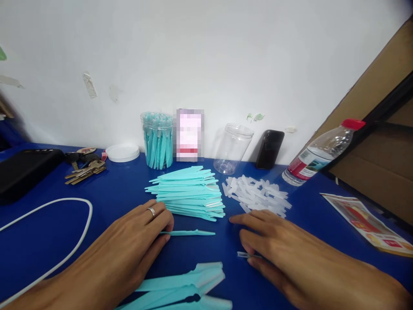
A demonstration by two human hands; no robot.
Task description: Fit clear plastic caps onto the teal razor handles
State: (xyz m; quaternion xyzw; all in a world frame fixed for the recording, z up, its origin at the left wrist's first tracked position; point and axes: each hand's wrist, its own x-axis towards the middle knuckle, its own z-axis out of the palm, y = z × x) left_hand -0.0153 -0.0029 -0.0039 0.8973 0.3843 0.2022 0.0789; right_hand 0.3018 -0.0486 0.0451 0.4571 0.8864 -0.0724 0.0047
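Nearest, a few turquoise sticks (190,288) lie fanned on the blue counter (122,193). Left hand (129,249) flat, fingers together, fingertips touching a single turquoise stick (190,233); right hand (284,254) spread flat, thumb beside a small clear cap (242,255). Beyond: stacked sticks (189,193), clear-cap pile (258,196), then a filled jar (157,140) and an empty jar (232,148).

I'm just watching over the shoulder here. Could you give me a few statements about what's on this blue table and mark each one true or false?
1. The left hand touches a single teal stick lying on the blue table. True.
2. The teal stack lies right of the clear caps. False: it lies left of them.
3. Both jars hold teal sticks. False: the filled jar does; the empty jar holds nothing.
4. A clear cap lies at the right hand. True.
5. The water bottle has a blue cap. False: red.
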